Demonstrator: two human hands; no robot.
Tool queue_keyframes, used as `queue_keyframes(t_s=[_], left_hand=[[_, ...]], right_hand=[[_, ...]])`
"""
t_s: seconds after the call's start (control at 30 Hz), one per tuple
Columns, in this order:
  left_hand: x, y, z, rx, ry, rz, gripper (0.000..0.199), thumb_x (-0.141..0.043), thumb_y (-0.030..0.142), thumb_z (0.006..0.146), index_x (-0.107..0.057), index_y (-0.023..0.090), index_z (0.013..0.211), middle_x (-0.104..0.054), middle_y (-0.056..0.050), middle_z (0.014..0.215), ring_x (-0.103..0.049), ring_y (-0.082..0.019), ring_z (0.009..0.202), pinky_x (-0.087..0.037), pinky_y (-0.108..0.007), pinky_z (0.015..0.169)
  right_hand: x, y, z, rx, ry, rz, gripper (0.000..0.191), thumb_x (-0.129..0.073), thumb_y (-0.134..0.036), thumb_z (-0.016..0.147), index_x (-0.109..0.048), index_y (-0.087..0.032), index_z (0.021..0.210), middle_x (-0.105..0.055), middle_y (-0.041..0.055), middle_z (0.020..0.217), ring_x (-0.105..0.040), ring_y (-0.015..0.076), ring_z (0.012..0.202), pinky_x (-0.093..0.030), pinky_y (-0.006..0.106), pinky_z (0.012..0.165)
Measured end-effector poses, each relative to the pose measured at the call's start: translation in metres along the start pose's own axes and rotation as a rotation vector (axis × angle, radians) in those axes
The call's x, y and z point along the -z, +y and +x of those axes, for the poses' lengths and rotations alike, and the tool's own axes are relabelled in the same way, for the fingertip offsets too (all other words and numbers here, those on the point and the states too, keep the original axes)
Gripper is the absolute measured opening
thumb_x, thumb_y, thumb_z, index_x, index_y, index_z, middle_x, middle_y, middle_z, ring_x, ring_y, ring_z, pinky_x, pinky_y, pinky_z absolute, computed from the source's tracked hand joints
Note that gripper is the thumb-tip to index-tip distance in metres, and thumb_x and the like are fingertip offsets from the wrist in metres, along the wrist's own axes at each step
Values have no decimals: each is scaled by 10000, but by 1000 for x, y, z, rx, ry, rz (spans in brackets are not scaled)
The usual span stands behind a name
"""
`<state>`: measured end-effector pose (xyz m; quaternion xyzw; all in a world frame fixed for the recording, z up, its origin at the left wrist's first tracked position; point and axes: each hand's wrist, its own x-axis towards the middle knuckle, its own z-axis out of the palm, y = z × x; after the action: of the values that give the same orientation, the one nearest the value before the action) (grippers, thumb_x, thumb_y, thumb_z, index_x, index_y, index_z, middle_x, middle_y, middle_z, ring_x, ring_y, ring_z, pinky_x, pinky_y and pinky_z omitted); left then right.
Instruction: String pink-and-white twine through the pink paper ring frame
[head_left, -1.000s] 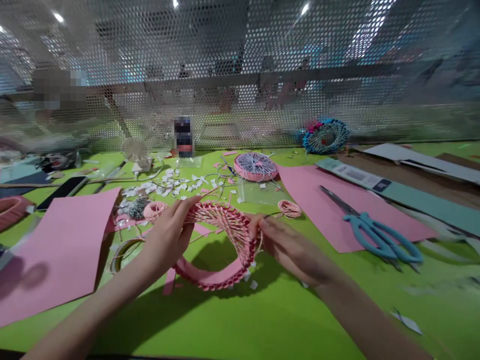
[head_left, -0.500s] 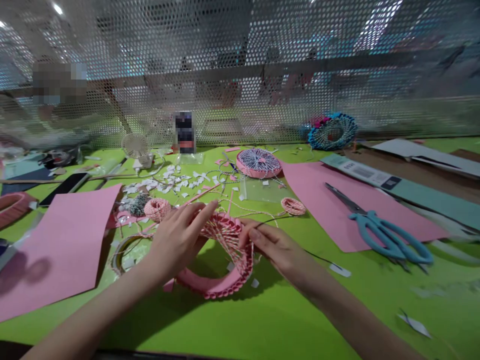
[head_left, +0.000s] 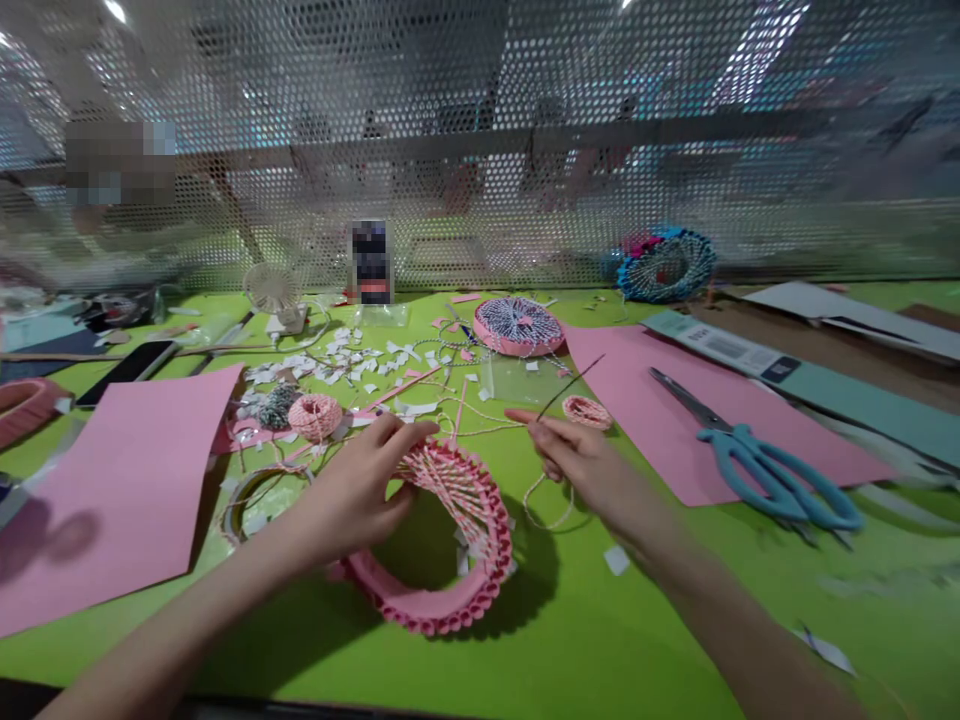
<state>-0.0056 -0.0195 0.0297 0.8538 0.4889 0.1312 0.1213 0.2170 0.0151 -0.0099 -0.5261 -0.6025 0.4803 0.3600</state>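
One work piece: pink woven paper ring (head_left: pixel 481 545), lower centre of the frame, tilted, its lower rim on the green tabletop (head_left: pixel 600 630) and its upper side raised.
Left hand (head_left: pixel 352 485): fingers curled over the ring's upper edge, gripping it; thumb side faces the upper left.
Right hand (head_left: pixel 577 462): thumb and forefinger pressed together, pinching a thin dark strand (head_left: pixel 571 386) that points to the upper right; other fingers loosely curled; hand well clear of the ring.
Loose cord: pale pink-and-white cord (head_left: pixel 543 510) loops on the tabletop just below the right hand.
Containers: clear plastic sheet (head_left: pixel 521 380) at upper centre, with a round pink-and-navy woven disc (head_left: pixel 517 325) at its far edge; blurred upright packet (head_left: pixel 372 262) behind it, contents cannot be told.
Labels and writing: barcode panel on teal card strip (head_left: pixel 720 350), upper right, print too small to read; packet's label blurred, unreadable.
Nearest supplies: pink twine ball (head_left: pixel 315 416) left of the ring; small pink coil (head_left: pixel 586 412) beyond the right hand.
Other items: teal-handled scissors (head_left: pixel 772 480) on pink card sheet (head_left: pixel 712 420), right; second pink card sheet (head_left: pixel 127 490), left; white paper scraps (head_left: pixel 337 365), upper centre; blue woven ring (head_left: pixel 666 265), upper right.
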Motion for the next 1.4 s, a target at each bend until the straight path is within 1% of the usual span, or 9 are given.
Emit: queue_keyframes(t_s=[0.1,0.2,0.33,0.5,0.7,1.0,1.17,1.27,1.4], left_hand=[[6,3,-2,-57,-67,-110,466,-465,257,768,-295,221,1200,-408,-72,1049,-431,-186,921,-397,-336,784],[11,2,-4,-102,-104,-220,615,-490,521,701,-279,254,1213,-392,-66,1062,-427,-194,929,-415,-321,760],[9,-3,-4,-140,-52,-265,714,-342,678,640,-324,219,1187,-407,-79,1023,-438,-201,882,-414,-336,738],[1,-5,-4,-113,94,-230,419,-225,448,846,-401,186,1121,-439,-72,959,-442,-172,874,-384,-327,771],[-2,-2,-4,-130,144,-225,298,-245,245,872,-453,173,1072,-450,-57,882,-458,-136,783,-406,-287,707],[-4,2,-2,-104,61,-220,289,-273,231,867,-471,166,1067,-459,-49,858,-459,-132,777,-398,-273,695],[-10,4,0,-110,31,-202,309,-275,244,866,-455,189,1111,-467,-53,860,-461,-141,776,-401,-292,693],[-13,3,0,-104,24,-184,329,-300,246,860,-424,216,1162,-466,-54,851,-465,-139,744,-410,-290,667],[-16,3,0,-103,22,-134,361,-311,249,855,-383,257,1209,-472,-57,836,-471,-139,699,-417,-285,617]], right_hand=[[-3,-3,-1,53,21,-211,415,-382,-430,779,-567,-190,1063,-595,33,646,-476,133,481,-342,248,433],[-7,-5,-2,151,16,-329,368,-383,-395,785,-606,-196,998,-626,78,971,-576,198,747,-427,303,603],[-9,1,0,267,34,-400,313,-380,-322,794,-620,-200,955,-644,64,933,-584,202,801,-441,321,662],[-11,4,-1,307,56,-546,292,-362,-277,809,-626,-179,885,-647,81,892,-581,213,788,-437,339,659],[-17,0,-7,384,16,-721,285,-324,-224,828,-589,-185,927,-610,77,804,-555,200,715,-411,329,606],[-25,-6,-10,395,-116,-517,274,-332,-214,838,-586,-141,912,-583,86,788,-533,187,726,-397,321,618],[-30,-11,-16,370,-191,-356,247,-359,-221,827,-593,-171,889,-574,67,775,-526,177,726,-407,324,636],[-34,-14,-19,281,-278,-124,227,-378,-196,811,-588,-222,893,-583,50,885,-528,165,827,-409,333,752],[-38,-16,-20,23,-400,259,254,-389,-156,783,-544,-249,962,-583,33,986,-544,144,885,-406,325,824]])
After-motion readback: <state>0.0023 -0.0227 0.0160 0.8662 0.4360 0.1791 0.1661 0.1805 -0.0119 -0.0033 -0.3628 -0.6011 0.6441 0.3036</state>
